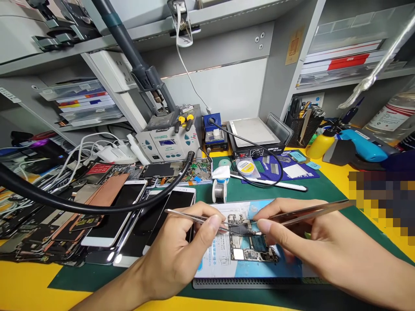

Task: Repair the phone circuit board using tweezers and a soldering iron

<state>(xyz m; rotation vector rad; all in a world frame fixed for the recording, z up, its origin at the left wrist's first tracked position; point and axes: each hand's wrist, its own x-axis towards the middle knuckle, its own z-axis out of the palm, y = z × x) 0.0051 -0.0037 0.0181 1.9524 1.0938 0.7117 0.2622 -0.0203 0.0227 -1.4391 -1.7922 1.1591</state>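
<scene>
Two-handed work at a circuit board, seen from the head camera. The left hand [180, 255] is grasping slim steel tweezers [194, 218] in a pen-like pinch, with the tips pointing rightward. The right hand [311, 235] is gripping wider steel tweezers [308, 214] between thumb and fingers, with the tips pointing leftward. Both pairs of tips are meeting over the upper part of a phone logic board [249, 248], which is lying flat on a printed blue-and-white mat [215, 259] directly between the hands. Whether the tips are holding a small part cannot be told.

Beneath the hands, a green bench mat [311, 190] is covering a yellow work surface. Left of the left hand, smartphones with white frames [113, 211] are lying beside copper-coloured sheets [103, 194], and a black hose [65, 203] is arching past. Beyond the hands, a spool of solder wire [219, 191] is standing beside a white tissue [221, 172], and a hot-air rework station [168, 144] is sitting further back. Beyond the right hand, a yellow bottle [319, 144] is standing near a blue tool [359, 144], its type unclear.
</scene>
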